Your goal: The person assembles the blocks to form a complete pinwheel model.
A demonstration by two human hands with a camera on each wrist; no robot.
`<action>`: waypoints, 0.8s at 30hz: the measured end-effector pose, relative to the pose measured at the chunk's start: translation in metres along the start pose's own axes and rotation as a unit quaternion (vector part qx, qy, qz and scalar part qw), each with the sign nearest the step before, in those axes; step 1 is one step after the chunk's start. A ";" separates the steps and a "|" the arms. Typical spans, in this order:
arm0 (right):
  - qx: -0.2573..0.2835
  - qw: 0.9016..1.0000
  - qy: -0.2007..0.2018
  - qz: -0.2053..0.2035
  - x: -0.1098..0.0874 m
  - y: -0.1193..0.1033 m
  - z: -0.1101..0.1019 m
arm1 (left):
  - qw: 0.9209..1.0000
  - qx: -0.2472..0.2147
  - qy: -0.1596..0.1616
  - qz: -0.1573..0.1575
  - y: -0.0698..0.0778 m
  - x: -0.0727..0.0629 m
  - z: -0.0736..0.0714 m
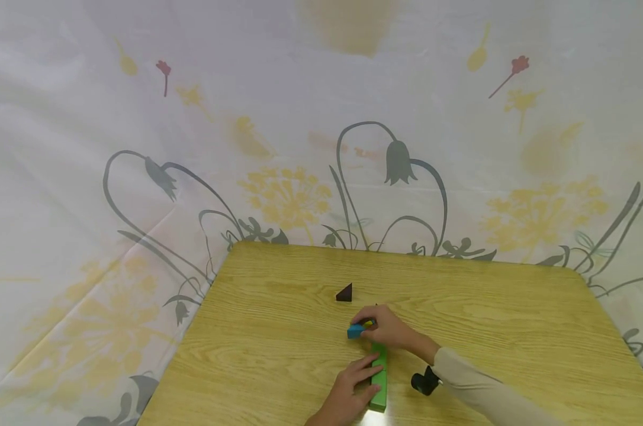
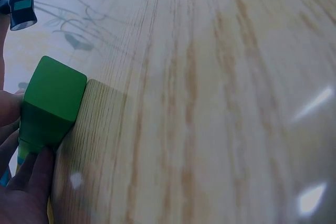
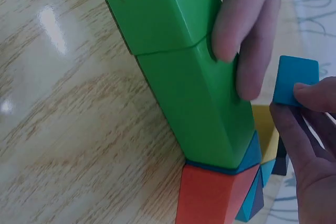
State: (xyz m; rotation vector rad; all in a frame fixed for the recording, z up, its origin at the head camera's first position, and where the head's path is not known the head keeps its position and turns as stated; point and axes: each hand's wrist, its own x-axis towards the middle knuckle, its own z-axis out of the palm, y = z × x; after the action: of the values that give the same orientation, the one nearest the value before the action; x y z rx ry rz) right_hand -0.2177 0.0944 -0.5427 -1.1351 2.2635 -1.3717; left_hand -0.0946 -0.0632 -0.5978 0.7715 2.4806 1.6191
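Two green blocks [image 1: 378, 387] lie end to end in a row on the table. My left hand [image 1: 351, 384] rests its extended fingers against the row; in the right wrist view its fingertips [image 3: 228, 40] touch the side of the blocks. Just beyond the row's far end, my right hand [image 1: 386, 327] pinches a blue block [image 3: 295, 80] between thumb and fingers. Below that hand, the right wrist view shows an orange-red block [image 3: 210, 195] close against the green end, with a yellow block [image 3: 266, 129] and blue and dark pieces beside it, partly hidden.
A dark triangular block [image 1: 345, 293] stands apart farther back on the wooden table [image 1: 257, 331]. A black camera [image 1: 424, 381] is worn at the right wrist. Behind the table's far edge hangs a flower-printed cloth [image 1: 300, 118].
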 end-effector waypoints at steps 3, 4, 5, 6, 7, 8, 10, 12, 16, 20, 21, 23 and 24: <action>-0.028 0.999 -0.016 -0.023 0.003 -0.001 0.005 | 1.000 -0.002 -0.001 0.003 -0.002 0.000 0.000; -0.040 0.999 -0.021 -0.031 0.004 0.000 0.006 | 1.000 -0.003 -0.001 0.004 -0.003 0.000 0.000; -0.052 0.997 -0.026 -0.041 0.005 0.000 0.007 | 1.000 -0.004 -0.002 0.004 -0.003 0.000 0.000; -0.063 0.996 -0.032 -0.048 0.006 -0.001 0.008 | 1.000 -0.005 -0.001 0.005 -0.003 0.000 0.000; -0.070 0.995 -0.038 -0.054 0.006 -0.002 0.010 | 1.000 -0.006 -0.002 0.003 -0.003 0.000 0.000; -0.072 0.995 -0.045 -0.056 0.007 -0.002 0.011 | 1.000 -0.006 -0.002 0.005 -0.003 -0.001 -0.001; -0.075 0.994 -0.057 -0.061 0.007 -0.004 0.011 | 1.000 -0.008 -0.001 0.008 -0.002 -0.001 -0.001; -0.073 0.993 -0.066 -0.064 0.007 -0.007 0.012 | 1.000 -0.009 -0.001 0.010 -0.001 0.000 -0.001; -0.083 0.991 -0.070 -0.074 0.007 -0.008 0.011 | 1.000 -0.010 -0.001 0.009 0.000 0.000 -0.001; -0.096 0.991 -0.064 -0.067 0.009 -0.008 0.010 | 1.000 -0.009 0.000 0.005 0.000 0.000 -0.001; -0.103 0.991 -0.060 -0.064 0.010 -0.008 0.010 | 1.000 -0.009 -0.001 0.003 0.000 0.000 -0.001; -0.120 0.990 -0.049 -0.056 0.011 -0.008 0.010 | 1.000 -0.008 -0.001 -0.001 -0.001 0.000 0.000; -0.135 0.988 -0.042 -0.055 0.013 -0.008 0.010 | 1.000 -0.007 -0.001 -0.003 -0.001 0.000 0.000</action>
State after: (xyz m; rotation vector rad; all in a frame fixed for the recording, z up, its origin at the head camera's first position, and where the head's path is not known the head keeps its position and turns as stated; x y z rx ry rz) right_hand -0.2163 0.0768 -0.5394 -1.3922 2.4108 -1.0519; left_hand -0.0951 -0.0636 -0.5987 0.7632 2.4662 1.6314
